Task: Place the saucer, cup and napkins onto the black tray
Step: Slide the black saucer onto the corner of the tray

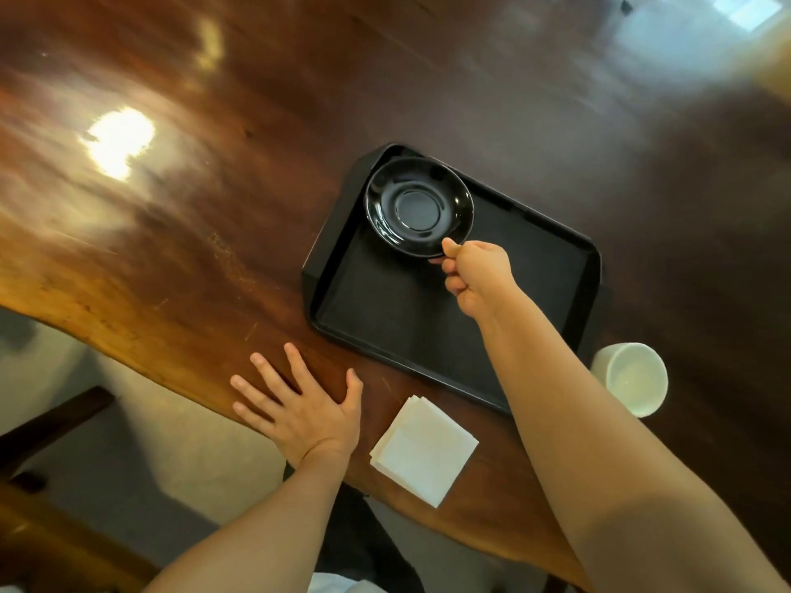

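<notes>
A black tray [385,318] lies on the wooden table. My right hand [475,273] pinches the near rim of a glossy black saucer [418,206], which is over the tray's far left corner; I cannot tell whether it rests on the tray or hovers just above. A white cup [633,378] stands on the table just off the tray's near right corner. A stack of white napkins [423,449] lies on the table in front of the tray. My left hand [299,404] rests flat with fingers spread on the table edge, left of the napkins.
The polished wooden table [192,229] has a wavy near edge running from the left down to the bottom right. Dark wooden furniture [47,421] stands below the edge at the left. Bright light reflections glare on the tabletop.
</notes>
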`<action>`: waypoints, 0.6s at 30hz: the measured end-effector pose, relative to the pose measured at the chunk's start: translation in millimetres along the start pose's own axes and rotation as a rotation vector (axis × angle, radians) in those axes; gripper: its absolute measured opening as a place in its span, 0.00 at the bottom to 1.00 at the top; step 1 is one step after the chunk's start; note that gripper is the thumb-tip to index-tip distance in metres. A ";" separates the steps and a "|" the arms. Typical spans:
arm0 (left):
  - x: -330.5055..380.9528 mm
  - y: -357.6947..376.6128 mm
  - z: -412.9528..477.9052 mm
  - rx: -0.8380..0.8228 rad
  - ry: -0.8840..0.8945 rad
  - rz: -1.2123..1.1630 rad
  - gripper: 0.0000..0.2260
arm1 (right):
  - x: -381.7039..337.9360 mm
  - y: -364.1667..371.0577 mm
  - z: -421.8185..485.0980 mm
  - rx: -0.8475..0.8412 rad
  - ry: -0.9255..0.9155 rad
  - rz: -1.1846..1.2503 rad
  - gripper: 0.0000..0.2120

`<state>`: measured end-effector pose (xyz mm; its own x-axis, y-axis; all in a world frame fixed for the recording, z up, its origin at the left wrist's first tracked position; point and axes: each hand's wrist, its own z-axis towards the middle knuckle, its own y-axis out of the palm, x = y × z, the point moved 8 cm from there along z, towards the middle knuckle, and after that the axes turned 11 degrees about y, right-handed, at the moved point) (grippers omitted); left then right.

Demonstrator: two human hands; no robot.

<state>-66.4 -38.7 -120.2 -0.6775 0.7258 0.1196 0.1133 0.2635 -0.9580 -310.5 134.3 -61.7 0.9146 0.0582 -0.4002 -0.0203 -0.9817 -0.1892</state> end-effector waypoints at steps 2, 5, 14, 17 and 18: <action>0.0 0.4 0.2 0.001 0.003 -0.001 0.45 | 3.0 -0.7 5.2 0.008 0.022 0.021 0.07; 1.3 0.0 0.3 0.004 0.006 0.002 0.45 | 6.7 0.3 12.4 0.014 0.047 0.041 0.07; 1.1 0.6 -0.1 0.004 0.011 -0.002 0.44 | 7.4 2.4 17.1 0.028 0.054 0.061 0.05; 0.8 0.6 0.1 0.006 0.009 -0.007 0.44 | 5.8 3.5 17.2 0.021 0.033 0.047 0.02; 1.0 0.6 0.1 0.005 0.010 -0.007 0.44 | 5.6 3.5 17.2 0.020 0.026 0.034 0.02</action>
<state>-67.2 -37.9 -120.7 -0.6712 0.7300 0.1290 0.1050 0.2658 -0.9583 -312.4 134.3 -80.0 0.9232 0.0197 -0.3838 -0.0596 -0.9793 -0.1936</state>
